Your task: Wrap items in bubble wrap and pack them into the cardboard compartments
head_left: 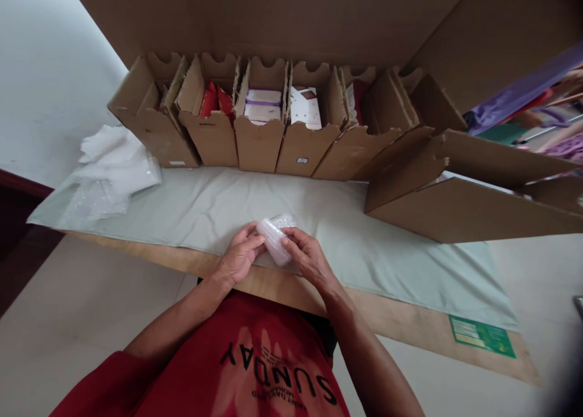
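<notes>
Between my hands, just over the front edge of the table, is a small roll of clear bubble wrap (274, 244). My left hand (243, 250) is closed on its left side, thumb on top and fingers underneath. The right side is pinched by my right hand (306, 254), thumb and fingers on the plastic. A loose flap of the wrap (286, 221) sticks out behind the roll. Whether anything is inside the roll I cannot make out.
Several cardboard file boxes stand in a row behind; one holds red packets (210, 101), another purple-edged white packs (263, 112). A bubble wrap pile (121, 162) lies left on the pale green cloth (337, 216). A larger cardboard box (460, 207) juts in at right.
</notes>
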`<state>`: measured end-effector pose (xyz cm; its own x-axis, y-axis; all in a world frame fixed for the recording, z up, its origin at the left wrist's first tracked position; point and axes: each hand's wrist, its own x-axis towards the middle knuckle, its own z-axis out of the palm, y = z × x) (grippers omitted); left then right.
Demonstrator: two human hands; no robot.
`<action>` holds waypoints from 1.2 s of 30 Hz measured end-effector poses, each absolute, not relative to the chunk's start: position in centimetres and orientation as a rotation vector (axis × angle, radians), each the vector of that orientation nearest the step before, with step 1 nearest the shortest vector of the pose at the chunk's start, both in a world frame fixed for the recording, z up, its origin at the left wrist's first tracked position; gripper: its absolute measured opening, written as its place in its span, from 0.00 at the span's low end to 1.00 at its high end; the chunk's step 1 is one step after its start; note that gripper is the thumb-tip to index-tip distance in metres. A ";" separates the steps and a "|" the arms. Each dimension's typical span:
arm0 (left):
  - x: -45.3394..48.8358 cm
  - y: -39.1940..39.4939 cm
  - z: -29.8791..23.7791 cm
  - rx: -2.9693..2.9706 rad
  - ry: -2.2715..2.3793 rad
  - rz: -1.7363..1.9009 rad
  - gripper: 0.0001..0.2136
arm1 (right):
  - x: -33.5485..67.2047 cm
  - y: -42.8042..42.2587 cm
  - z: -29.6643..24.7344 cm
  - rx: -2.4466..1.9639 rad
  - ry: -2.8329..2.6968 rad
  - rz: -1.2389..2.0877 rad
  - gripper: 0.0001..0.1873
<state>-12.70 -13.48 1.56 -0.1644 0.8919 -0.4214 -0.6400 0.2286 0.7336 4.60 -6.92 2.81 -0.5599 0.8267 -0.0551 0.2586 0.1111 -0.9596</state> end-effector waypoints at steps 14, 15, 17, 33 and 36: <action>-12.5 -13.5 2.3 0.731 1.213 1.269 0.35 | 6.6 -6.2 3.5 -1.042 -1.836 1.574 0.23; -12.5 -13.4 2.3 0.799 1.260 1.260 0.34 | 6.3 -6.5 3.4 -1.035 -1.849 1.584 0.21; -12.6 -13.4 2.4 0.937 1.378 1.238 0.32 | 5.7 -7.3 3.3 -1.045 -1.899 1.494 0.19; -12.0 -13.1 4.5 1.065 1.248 1.249 0.37 | 6.0 -8.5 5.1 -1.134 -1.773 1.159 0.15; -11.8 -13.2 4.7 0.964 1.124 1.179 0.30 | 5.9 -8.5 5.0 -1.110 -1.623 1.247 0.13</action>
